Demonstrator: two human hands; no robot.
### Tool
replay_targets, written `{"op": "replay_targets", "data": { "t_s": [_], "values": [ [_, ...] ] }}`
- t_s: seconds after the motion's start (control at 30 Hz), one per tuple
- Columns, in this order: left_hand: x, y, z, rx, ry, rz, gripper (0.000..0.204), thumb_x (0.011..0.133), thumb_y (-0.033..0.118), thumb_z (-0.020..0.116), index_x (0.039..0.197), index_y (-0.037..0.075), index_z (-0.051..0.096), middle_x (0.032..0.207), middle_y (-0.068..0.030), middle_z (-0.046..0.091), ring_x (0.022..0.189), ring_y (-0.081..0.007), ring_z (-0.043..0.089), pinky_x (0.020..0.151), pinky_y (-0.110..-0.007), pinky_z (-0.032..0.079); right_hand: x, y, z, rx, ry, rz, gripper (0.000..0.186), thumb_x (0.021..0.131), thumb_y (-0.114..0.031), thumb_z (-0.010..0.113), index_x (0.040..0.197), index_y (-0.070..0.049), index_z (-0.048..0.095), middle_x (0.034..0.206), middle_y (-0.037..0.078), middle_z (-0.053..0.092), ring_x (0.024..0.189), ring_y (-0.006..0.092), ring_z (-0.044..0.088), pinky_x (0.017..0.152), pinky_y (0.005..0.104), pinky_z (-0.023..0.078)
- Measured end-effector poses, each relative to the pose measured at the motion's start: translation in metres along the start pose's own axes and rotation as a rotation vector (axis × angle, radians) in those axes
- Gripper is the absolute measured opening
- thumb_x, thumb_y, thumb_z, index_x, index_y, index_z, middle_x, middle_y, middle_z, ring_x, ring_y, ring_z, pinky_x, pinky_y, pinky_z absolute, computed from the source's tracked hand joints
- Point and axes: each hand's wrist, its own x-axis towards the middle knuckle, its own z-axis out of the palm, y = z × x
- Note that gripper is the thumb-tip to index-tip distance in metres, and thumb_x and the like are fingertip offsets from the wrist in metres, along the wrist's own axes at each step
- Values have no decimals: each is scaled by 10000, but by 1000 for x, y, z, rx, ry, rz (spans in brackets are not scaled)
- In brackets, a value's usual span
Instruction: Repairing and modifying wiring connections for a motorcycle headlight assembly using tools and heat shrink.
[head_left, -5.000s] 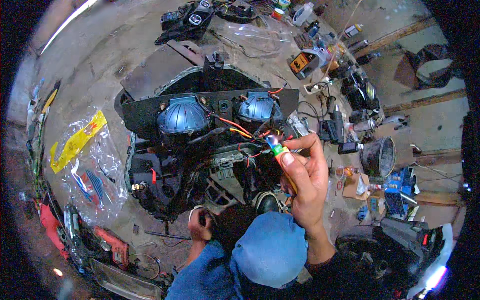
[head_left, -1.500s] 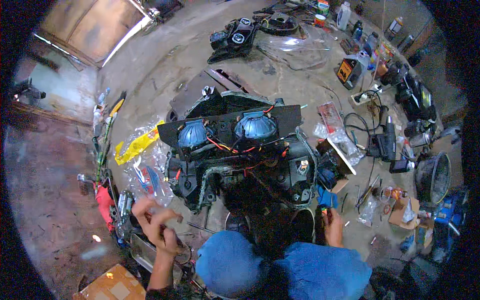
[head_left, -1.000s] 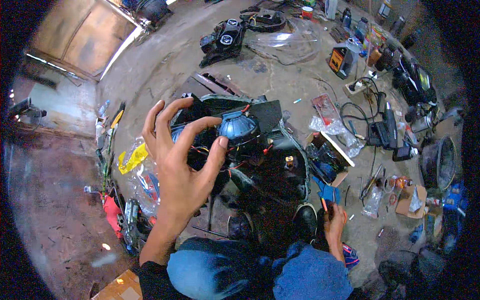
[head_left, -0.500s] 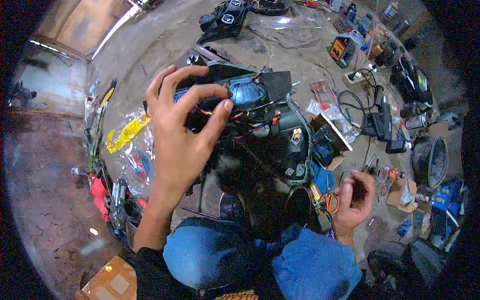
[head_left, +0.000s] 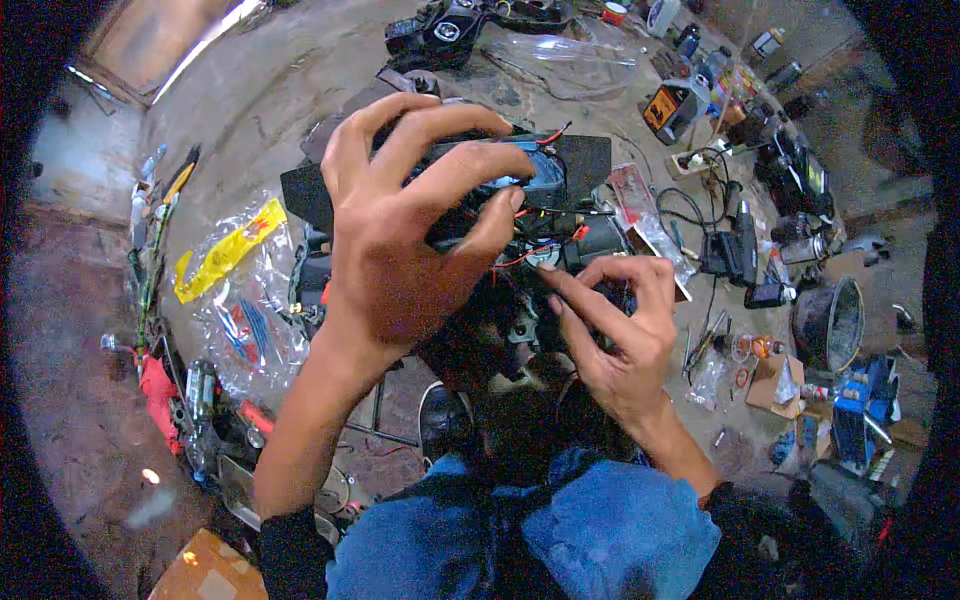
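Observation:
Before my knees sits a dark shell-like assembly with a blue-tinted bulging housing [head_left: 545, 172], a flat black panel [head_left: 588, 165] and red, yellow and black wires [head_left: 520, 258]. My left hand [head_left: 405, 225] arches over it; thumb and index tips nearly meet beside the blue housing, and anything pinched there is too small to make out. Its other fingers curve over the far part. My right hand [head_left: 625, 340] reaches in from the right, index and thumb extended slightly apart, the index tip at a small round silver part [head_left: 543, 254]. My hands hide much of the assembly.
At left lies a clear plastic bag with a yellow strip [head_left: 235, 255]. On the right are a black power tool [head_left: 738, 245], cables, a bucket [head_left: 830, 325] and an open cardboard piece [head_left: 775, 388]. Bottles and a jug [head_left: 675, 108] stand at far right.
My right hand has moved up and left from beside my knee to the wires. My left hand sits slightly further right over the assembly, thumb and index still close together.

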Motion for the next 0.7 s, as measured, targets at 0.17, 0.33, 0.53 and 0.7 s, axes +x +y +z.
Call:
{"op": "replay_targets", "data": {
  "t_s": [0.17,0.33,0.53,0.7],
  "values": [
    [-5,2,-1,11,-55,20,179,841,174,780,1020,173,782,1013,-12,765,1131,-260,656,1174,-537,329,13,-3,9,-32,34,3,342,803,-53,818,1137,-121,833,945,56,637,946,256,565,858,379,443],
    [-6,2,0,20,-52,-40,184,858,168,778,1039,132,779,972,-65,756,1062,-276,682,1142,-496,394,14,-2,18,12,127,64,245,801,-58,837,1041,-100,825,930,59,625,914,251,566,818,380,451],
    [-4,4,2,-1,-30,-112,178,862,167,770,1034,122,771,931,-73,737,990,-300,667,1003,-432,456,15,2,17,-56,101,5,261,788,-59,843,1043,-105,822,933,62,628,910,254,571,819,380,454],
    [-1,5,4,-66,-41,-164,186,870,189,760,1054,163,748,885,9,735,1018,-269,639,1066,-508,389,15,2,12,-38,29,-68,307,772,-73,850,1073,-125,821,959,64,617,940,262,561,837,395,445]
  ]
}}
